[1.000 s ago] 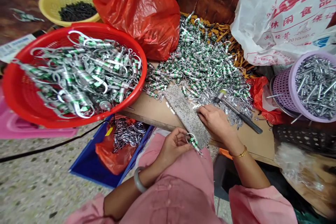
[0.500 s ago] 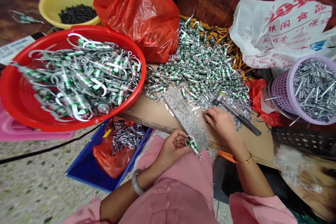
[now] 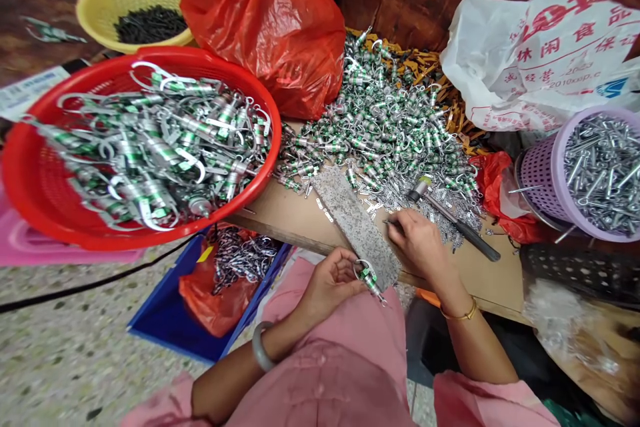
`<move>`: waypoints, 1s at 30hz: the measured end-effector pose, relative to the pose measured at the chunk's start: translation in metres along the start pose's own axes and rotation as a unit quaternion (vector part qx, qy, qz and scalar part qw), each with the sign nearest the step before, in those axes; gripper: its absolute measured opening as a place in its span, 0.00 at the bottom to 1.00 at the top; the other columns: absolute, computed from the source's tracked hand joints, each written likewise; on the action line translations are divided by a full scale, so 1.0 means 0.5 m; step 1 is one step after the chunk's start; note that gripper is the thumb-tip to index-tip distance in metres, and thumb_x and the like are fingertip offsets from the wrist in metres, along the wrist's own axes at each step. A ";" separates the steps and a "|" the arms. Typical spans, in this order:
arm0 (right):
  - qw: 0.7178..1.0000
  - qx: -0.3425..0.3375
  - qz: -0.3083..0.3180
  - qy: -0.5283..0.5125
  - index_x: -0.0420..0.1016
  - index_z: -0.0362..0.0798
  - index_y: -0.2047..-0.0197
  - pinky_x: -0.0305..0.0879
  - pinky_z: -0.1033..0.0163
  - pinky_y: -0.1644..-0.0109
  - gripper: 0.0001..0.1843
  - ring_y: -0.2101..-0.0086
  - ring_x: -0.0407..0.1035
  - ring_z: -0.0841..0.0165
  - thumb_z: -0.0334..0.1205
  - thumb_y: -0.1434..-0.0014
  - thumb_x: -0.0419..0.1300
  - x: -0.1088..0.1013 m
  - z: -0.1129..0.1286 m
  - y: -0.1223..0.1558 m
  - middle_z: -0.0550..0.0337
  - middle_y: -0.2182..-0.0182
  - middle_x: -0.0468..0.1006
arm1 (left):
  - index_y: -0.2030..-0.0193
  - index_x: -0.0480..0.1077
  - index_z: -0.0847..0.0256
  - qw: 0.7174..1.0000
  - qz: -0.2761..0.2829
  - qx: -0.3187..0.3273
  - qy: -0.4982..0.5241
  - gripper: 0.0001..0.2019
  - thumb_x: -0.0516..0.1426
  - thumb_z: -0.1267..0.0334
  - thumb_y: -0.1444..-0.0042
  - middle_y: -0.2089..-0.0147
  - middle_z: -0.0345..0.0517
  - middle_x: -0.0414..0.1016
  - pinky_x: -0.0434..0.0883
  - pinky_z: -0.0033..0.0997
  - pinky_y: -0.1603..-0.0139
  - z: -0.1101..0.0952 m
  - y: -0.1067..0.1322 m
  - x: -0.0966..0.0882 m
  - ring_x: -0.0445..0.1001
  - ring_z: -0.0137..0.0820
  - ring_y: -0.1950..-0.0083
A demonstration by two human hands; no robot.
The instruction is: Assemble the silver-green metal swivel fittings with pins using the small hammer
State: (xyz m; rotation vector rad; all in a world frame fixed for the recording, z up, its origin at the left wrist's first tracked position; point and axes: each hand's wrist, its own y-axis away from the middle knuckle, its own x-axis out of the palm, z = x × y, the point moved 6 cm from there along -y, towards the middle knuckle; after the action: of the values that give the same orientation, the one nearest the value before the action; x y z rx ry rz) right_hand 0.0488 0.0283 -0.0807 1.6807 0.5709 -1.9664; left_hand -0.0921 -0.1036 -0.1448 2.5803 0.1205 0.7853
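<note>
At far left, a yellow basket (image 3: 95,13) is seen filled with small dark parts. Nearer, a red basket (image 3: 11,167) is heaped with green-banded metal clips, and a blue crate (image 3: 165,323) is set below its near edge, with more metal parts held in it. A red plastic bag (image 3: 260,27) is bunched at the far side of a wooden board (image 3: 295,213).

The left hand (image 3: 333,283) is held at the board's near edge, its fingers curled and clamped on 1 green-banded metal clip (image 3: 369,279) — just beside the near end of a grey speckled slab (image 3: 355,227). A large pile of clips (image 3: 380,120) is spread beyond the slab. The right hand (image 3: 420,243) is placed on the board, its fingertips (image 3: 403,227) pinched together on a thin metal pin (image 3: 391,221), with a dark-handled tool (image 3: 463,230) lying nearby — to the right, a white plastic bag (image 3: 505,60) and a lilac basket (image 3: 555,173) of metal pins are seen.
</note>
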 end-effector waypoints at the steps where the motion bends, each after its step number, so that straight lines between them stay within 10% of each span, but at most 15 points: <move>1: 1.000 0.009 -0.011 -0.022 0.74 0.48 0.62 0.63 0.61 0.60 0.05 0.64 0.72 0.62 0.35 0.35 0.56 -0.001 -0.008 0.008 0.53 0.65 0.79 | 0.62 0.70 0.61 1.000 0.002 -0.001 0.003 0.23 0.75 0.60 0.60 0.65 0.42 0.80 0.71 0.28 0.61 0.001 0.000 0.000 0.77 0.29 0.64; 22: 0.990 0.082 -0.039 -0.106 0.79 0.49 0.54 0.69 0.57 0.55 0.11 0.60 0.75 0.59 0.40 0.30 0.55 0.022 -0.008 0.091 0.52 0.61 0.81 | 0.62 0.71 0.61 1.000 -0.003 0.001 0.009 0.23 0.76 0.60 0.60 0.64 0.43 0.80 0.73 0.28 0.60 0.000 0.000 0.000 0.78 0.31 0.63; 30: 0.935 0.096 0.004 -0.341 0.82 0.52 0.57 0.71 0.63 0.64 0.09 0.67 0.76 0.66 0.42 0.33 0.59 -0.034 0.074 0.114 0.57 0.64 0.82 | 0.62 0.70 0.60 1.000 -0.008 0.004 0.005 0.21 0.75 0.64 0.60 0.66 0.41 0.80 0.74 0.28 0.62 -0.001 0.002 0.004 0.78 0.30 0.65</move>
State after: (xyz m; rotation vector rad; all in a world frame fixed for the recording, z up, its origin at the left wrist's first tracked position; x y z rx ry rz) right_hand 0.0567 -0.0375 -0.0583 0.9680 0.1103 -2.4652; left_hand -0.0909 -0.1041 -0.1429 2.5795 0.1483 0.7942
